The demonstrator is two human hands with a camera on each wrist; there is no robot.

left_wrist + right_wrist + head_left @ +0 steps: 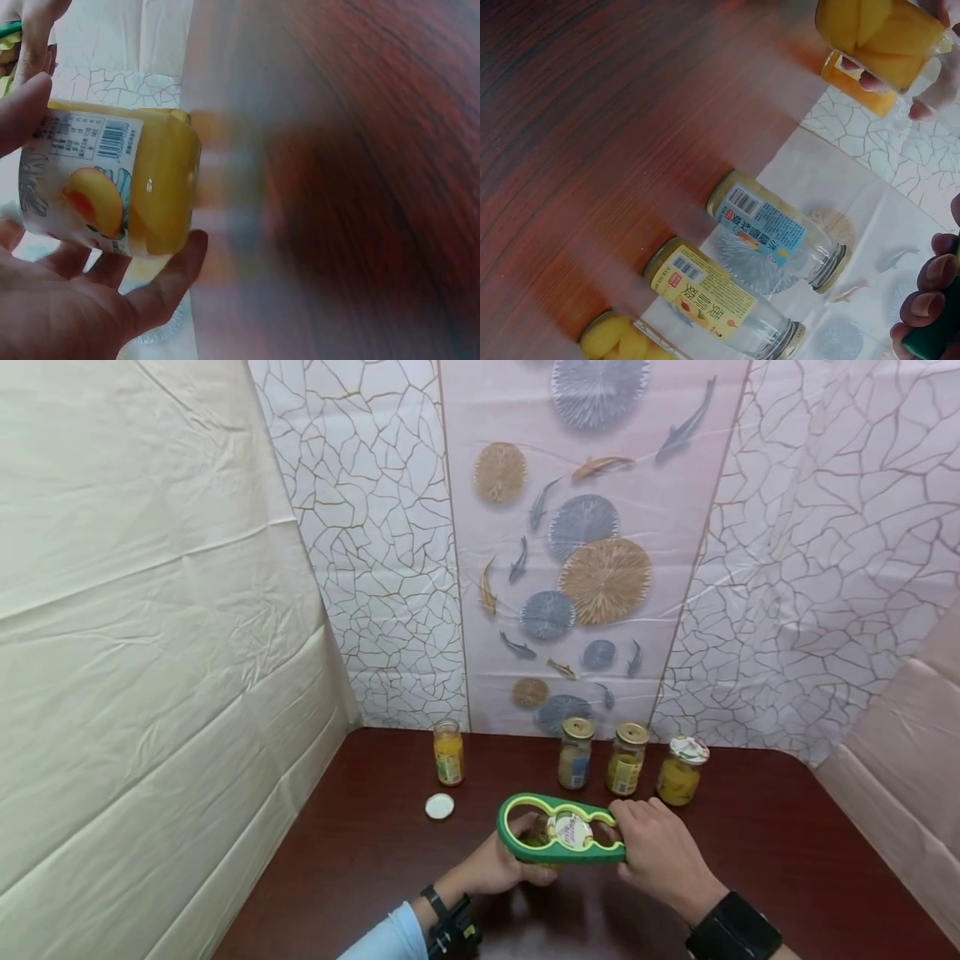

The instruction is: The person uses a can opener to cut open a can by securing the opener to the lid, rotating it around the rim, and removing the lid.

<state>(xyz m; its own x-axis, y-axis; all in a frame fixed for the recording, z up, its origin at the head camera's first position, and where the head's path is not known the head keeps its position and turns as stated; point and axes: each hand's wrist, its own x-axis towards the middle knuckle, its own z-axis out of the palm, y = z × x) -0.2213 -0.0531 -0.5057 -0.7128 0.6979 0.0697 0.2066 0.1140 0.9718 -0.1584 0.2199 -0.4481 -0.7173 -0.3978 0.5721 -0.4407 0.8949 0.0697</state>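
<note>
The left hand (pixel 498 864) is holding a jar (pixel 161 187) of yellow fruit, with the thumb on one side and the fingers curling round the other side. The jar is standing upright above the tabletop (pixel 810 860), and its label is showing a peach and a barcode. The right hand (pixel 660 847) is gripping the narrow end of a green opener (pixel 566 855), and its fingers are wrapping round this handle. The opener is lying across the top of the jar, and the printed lid (pixel 572 831) is showing inside the middle opening. Whether the opener is pressing on this lid, I cannot tell. Through the widest opening, a part of the left hand is showing.

Behind the hands, three other jars are standing in a row on the tabletop: a blue-label jar (pixel 575 762), a yellow-label jar (pixel 627 768), and a white-lid jar (pixel 679 777), which is containing yellow pieces. To the left, an open jar (pixel 449 756) with orange-yellow content is standing well apart from this row. A loose lid (pixel 439 807) is lying flat just in front of it. At the back, a cloth (pixel 405 568) with crack lines, fish and round shapes is hanging. A light-blue sleeve (pixel 390 935) is covering the left forearm.
</note>
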